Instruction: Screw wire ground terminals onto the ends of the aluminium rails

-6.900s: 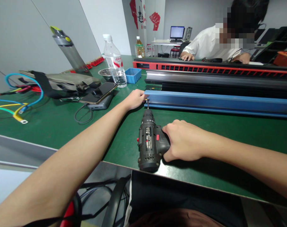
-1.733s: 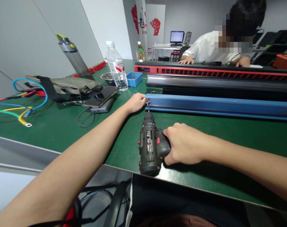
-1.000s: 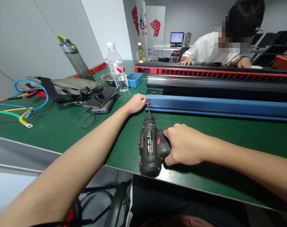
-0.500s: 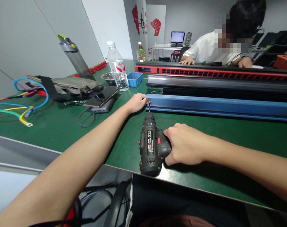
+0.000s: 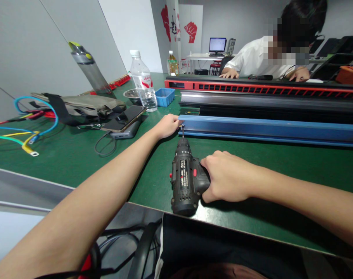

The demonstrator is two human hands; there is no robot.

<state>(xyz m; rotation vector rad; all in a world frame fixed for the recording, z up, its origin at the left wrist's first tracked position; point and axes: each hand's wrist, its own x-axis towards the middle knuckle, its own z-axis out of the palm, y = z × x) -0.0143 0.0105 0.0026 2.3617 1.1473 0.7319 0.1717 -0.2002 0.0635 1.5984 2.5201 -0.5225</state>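
Observation:
A long blue metal profile (image 5: pixel 269 131) lies across the green table, its left end near the middle of the view. My left hand (image 5: pixel 168 126) is closed on that left end, the fingertips partly hidden behind it. In my right hand (image 5: pixel 224 176) is a black cordless drill (image 5: pixel 184 182), lying on its side with the fingers wrapped round its handle. The drill points away from me, and its thin bit (image 5: pixel 182 131) reaches a small fitting at the profile's left end. Whether the bit is turning, I cannot tell.
Behind the profile lie a dark grey rail (image 5: pixel 252 100) and a red slotted one (image 5: pixel 263 87). A person (image 5: pixel 258 58) leans over the far side. To the left are a phone (image 5: pixel 125 118), a water bottle (image 5: pixel 143 83), a blue tray (image 5: pixel 165 99), a pouch (image 5: pixel 86 106) and cables (image 5: pixel 18 135).
My hands, the drill and the profile hold nearly the same place. The whole view has shifted very slightly. Across the table, the person's hand on the right has moved a little.

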